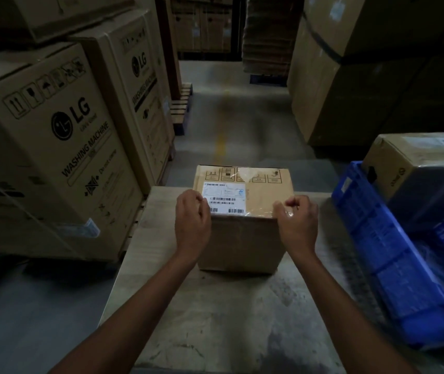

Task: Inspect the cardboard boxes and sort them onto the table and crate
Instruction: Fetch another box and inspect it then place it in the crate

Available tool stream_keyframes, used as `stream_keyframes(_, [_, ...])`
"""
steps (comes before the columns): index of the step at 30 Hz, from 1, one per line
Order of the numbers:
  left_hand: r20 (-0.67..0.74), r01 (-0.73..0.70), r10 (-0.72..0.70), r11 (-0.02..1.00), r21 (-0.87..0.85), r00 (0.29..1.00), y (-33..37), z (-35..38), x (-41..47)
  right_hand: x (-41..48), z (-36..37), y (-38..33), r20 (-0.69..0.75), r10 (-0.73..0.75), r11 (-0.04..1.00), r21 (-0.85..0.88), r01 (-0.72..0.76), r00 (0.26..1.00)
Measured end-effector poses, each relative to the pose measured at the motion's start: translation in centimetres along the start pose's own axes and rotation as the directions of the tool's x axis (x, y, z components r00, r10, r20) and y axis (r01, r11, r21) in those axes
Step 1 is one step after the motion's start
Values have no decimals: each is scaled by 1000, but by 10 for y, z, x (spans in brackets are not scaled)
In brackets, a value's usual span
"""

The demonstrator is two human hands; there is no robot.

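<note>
A small cardboard box [242, 238] with a white barcode label on top stands on the wooden table [215, 319], near its far edge. My left hand [192, 225] is at the box's near left top corner, fingers curled in. My right hand [297, 225] is at the near right top corner, curled the same way. Neither hand clearly grips the box. To the right, a second cardboard box [415, 168] lies tilted in the blue plastic crate [382, 252].
Large washing-machine cartons [53, 147] are stacked close on the left, on pallets. Tall brown cartons [363, 90] stand at the back right. A concrete aisle [231, 125] runs between them beyond the table.
</note>
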State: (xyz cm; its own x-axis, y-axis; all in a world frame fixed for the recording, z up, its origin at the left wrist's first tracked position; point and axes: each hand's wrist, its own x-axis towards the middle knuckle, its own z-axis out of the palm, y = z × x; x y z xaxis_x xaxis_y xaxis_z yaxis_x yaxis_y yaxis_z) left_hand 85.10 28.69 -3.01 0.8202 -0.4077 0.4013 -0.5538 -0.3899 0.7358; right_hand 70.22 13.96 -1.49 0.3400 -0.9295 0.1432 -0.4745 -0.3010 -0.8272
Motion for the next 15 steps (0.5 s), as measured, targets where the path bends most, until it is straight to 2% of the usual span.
stream_keyframes(1, [12, -78, 78, 993, 83, 997, 1, -1, 2, 1, -2, -2, -7, -63, 995, -74, 62, 998])
stream_keyframes(3, [83, -296, 284, 930, 217, 955, 3, -1, 5, 1, 0, -8, 15, -295, 930, -223, 291, 955])
stream_keyframes(5, [260, -428, 361, 859, 280, 895, 11, -1, 8, -1, 9, -15, 169, -450, 828, -288, 481, 877])
stream_keyframes(7, [443, -454, 276, 812, 367, 853, 18, 2, 8, -4, 19, -21, 348, -453, 748, -353, 562, 821])
stream_keyframes(8, [486, -451, 233, 798, 400, 842, 18, 4, 8, -5, 21, -23, 395, -439, 715, -390, 580, 807])
stream_keyframes(10, [505, -437, 201, 803, 406, 839, 16, 5, 7, -3, 21, -21, 422, -428, 683, -428, 592, 799])
stream_keyframes(15, [519, -440, 215, 823, 359, 827, 15, -2, 16, -5, 20, -24, 417, -409, 698, -429, 573, 812])
